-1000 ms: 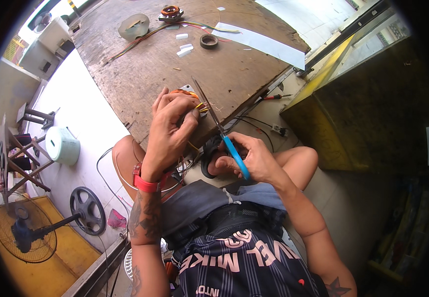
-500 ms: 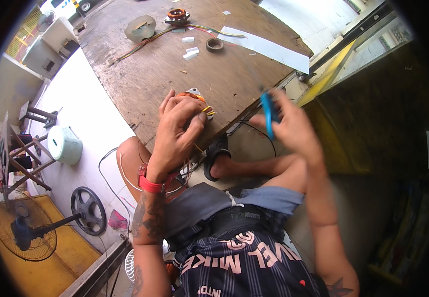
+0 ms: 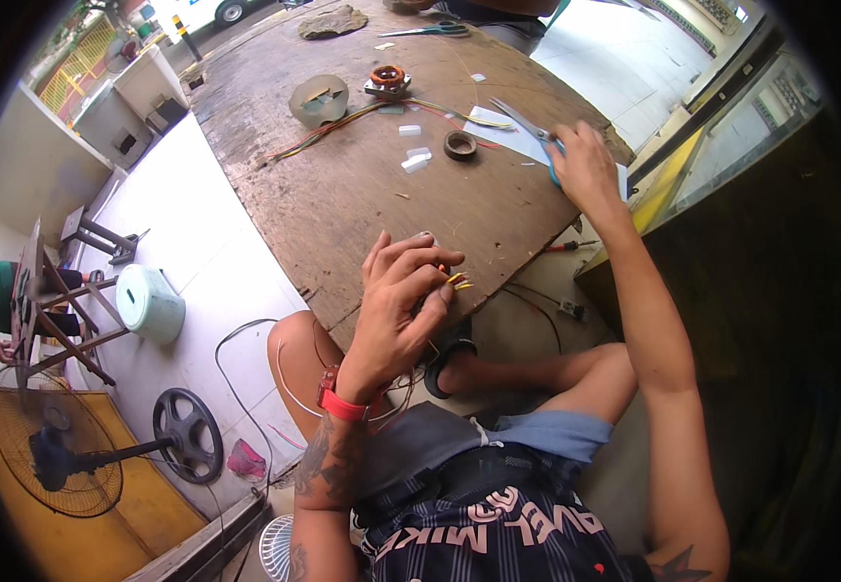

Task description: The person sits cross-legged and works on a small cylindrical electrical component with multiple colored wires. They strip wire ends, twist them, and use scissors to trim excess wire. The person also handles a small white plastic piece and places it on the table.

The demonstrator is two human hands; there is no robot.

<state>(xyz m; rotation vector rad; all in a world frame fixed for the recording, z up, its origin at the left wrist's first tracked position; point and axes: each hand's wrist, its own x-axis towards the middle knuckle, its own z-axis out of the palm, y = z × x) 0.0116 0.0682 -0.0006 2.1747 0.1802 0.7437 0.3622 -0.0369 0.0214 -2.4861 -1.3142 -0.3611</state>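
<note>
My left hand [image 3: 409, 291] is closed over a wire-wound motor coil at the table's near edge. The hand hides most of it; short yellow wire ends [image 3: 459, 282] stick out beside my thumb. Out to the right, my right hand [image 3: 590, 170] has its fingers round the blue handles of a pair of scissors [image 3: 527, 124]. Their blades point away and to the left, over a white paper strip [image 3: 504, 136]. A roll of dark tape [image 3: 460, 145] lies left of the scissors. Farther off stands another copper-wound coil [image 3: 387, 81] with long coloured wires [image 3: 343, 121].
The wooden table [image 3: 343, 204] also bears small white pieces [image 3: 416, 160], a translucent rounded piece [image 3: 318, 101], a flat stone [image 3: 333, 22] and other scissors [image 3: 430, 30]. Another person is at the far edge. A fan [image 3: 57, 446] and a pale green bucket [image 3: 150, 296] stand left.
My right hand has moved away and rightward with the scissors, from the table's near right edge to the paper strip. My left hand keeps its hold on the coil. The view has shifted.
</note>
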